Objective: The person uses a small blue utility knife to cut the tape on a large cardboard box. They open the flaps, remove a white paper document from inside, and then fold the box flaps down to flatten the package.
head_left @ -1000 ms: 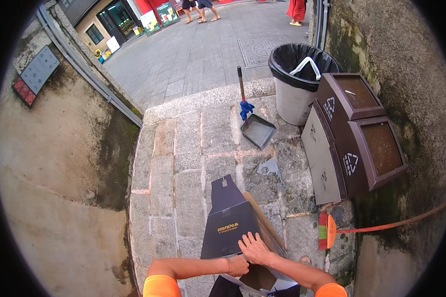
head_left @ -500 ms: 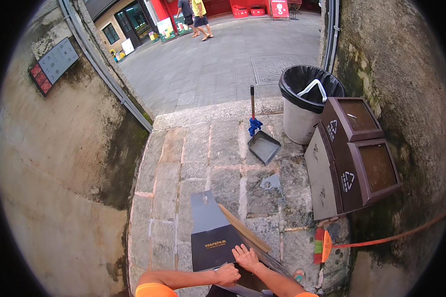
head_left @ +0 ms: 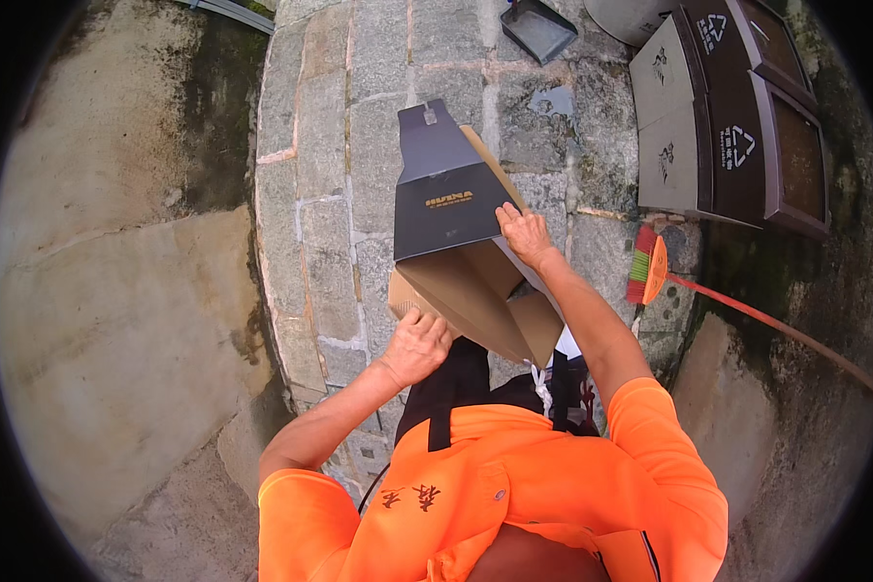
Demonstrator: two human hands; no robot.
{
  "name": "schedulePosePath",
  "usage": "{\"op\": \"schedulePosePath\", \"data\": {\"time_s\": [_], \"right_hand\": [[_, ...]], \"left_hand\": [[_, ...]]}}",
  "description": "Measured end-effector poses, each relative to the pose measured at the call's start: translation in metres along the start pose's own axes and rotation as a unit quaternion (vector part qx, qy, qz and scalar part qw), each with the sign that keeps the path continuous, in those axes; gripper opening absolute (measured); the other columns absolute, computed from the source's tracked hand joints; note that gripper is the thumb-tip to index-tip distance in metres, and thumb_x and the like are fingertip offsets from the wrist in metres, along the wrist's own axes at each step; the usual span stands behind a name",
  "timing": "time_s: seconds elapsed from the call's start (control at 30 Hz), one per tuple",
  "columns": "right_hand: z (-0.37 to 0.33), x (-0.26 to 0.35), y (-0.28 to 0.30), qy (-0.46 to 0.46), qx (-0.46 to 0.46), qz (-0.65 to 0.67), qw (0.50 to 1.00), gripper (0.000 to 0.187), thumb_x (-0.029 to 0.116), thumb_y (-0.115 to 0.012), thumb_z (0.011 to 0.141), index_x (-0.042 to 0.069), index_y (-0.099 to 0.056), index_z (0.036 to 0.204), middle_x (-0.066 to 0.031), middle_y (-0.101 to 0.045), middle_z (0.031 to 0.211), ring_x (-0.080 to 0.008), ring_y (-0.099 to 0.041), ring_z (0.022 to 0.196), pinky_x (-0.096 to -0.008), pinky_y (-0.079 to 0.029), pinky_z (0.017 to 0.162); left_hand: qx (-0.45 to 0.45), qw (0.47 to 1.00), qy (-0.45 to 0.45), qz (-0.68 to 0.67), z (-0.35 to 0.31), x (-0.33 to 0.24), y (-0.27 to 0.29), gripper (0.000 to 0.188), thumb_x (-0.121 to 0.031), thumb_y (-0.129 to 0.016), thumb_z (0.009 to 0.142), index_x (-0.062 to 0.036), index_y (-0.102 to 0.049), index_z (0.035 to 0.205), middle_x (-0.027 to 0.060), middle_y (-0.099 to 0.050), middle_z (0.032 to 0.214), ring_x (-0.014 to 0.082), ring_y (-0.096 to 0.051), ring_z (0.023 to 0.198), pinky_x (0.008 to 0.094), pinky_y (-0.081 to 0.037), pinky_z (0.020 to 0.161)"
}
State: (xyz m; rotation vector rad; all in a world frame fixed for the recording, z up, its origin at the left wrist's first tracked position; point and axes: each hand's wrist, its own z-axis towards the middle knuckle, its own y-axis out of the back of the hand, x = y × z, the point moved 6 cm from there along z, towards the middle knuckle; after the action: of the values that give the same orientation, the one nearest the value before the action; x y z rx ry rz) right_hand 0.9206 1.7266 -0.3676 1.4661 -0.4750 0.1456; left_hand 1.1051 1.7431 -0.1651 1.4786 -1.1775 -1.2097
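A dark grey cardboard box [head_left: 448,218] with gold lettering and a bare brown inside is in front of my body, its near end gaping. One long dark flap [head_left: 430,141] sticks out at the far end. My left hand [head_left: 417,344] is closed on a brown flap [head_left: 427,296] at the near left side. On the right side, my right hand [head_left: 526,236] grips the edge of the box, its fingers over the dark panel. Part of the near end lies against my dark trousers, close to a white knotted tie [head_left: 541,388] at my waist.
A broom [head_left: 655,264] with an orange head leans at the right. Brown recycling bins [head_left: 727,116] stand at the upper right, with a grey bin [head_left: 630,15] beyond. A black dustpan [head_left: 539,31] lies on the stone paving. A stained wall [head_left: 136,281] rises at the left.
The view has tipped downward, so the street has left it. My hands, close together at the box's near edge before, are now apart, and the brown inside shows widely.
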Motion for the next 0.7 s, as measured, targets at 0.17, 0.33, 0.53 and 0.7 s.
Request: {"op": "schedulePosePath", "data": {"time_s": [0.17, 0.33, 0.53, 0.7], "right_hand": [[-0.024, -0.017, 0.011, 0.001, 0.027, 0.037, 0.999, 0.038, 0.003, -0.051, 0.078, 0.005, -0.053, 0.116, -0.0125, -0.055, 0.123, -0.0339, -0.063, 0.086, -0.0454, -0.051, 0.074], [-0.029, -0.045, 0.03, -0.166, -0.014, 0.121, 0.979, 0.05, 0.001, -0.057, 0.071, 0.004, -0.048, 0.121, -0.0174, -0.055, 0.12, -0.0391, -0.059, 0.095, -0.0477, -0.048, 0.08], [-0.059, -0.054, 0.034, -0.303, -0.051, 0.236, 0.922, 0.054, 0.003, -0.056, 0.069, 0.002, -0.048, 0.123, -0.0245, -0.058, 0.114, -0.0421, -0.056, 0.102, -0.0464, -0.045, 0.088], [-0.066, -0.079, 0.042, -0.303, 0.051, 0.329, 0.893, 0.063, -0.002, -0.05, 0.067, 0.003, -0.047, 0.129, -0.0229, -0.058, 0.117, -0.0379, -0.056, 0.109, -0.0387, -0.043, 0.093]], "left_hand": [[-0.032, 0.999, -0.039, -0.018, -0.042, -0.005, -0.019, 0.013, -0.011, -0.057, 0.063, -0.0041, -0.061, 0.074, 0.0056, -0.05, 0.073, 0.0193, -0.051, 0.071, 0.0321, -0.039, 0.063], [-0.043, 0.996, -0.064, -0.042, -0.024, -0.001, -0.016, 0.018, -0.009, -0.059, 0.064, -0.001, -0.063, 0.08, 0.0049, -0.051, 0.076, 0.0185, -0.051, 0.072, 0.0312, -0.039, 0.062], [-0.059, 0.994, -0.09, -0.031, -0.023, -0.01, -0.006, 0.019, -0.007, -0.06, 0.064, -0.0003, -0.063, 0.081, 0.0043, -0.051, 0.075, 0.0178, -0.052, 0.071, 0.0309, -0.039, 0.062], [-0.056, 0.992, -0.11, -0.032, -0.019, -0.024, 0.002, 0.019, -0.007, -0.06, 0.064, 0.0001, -0.063, 0.082, 0.0042, -0.049, 0.073, 0.0176, -0.051, 0.071, 0.0306, -0.039, 0.062]]}}
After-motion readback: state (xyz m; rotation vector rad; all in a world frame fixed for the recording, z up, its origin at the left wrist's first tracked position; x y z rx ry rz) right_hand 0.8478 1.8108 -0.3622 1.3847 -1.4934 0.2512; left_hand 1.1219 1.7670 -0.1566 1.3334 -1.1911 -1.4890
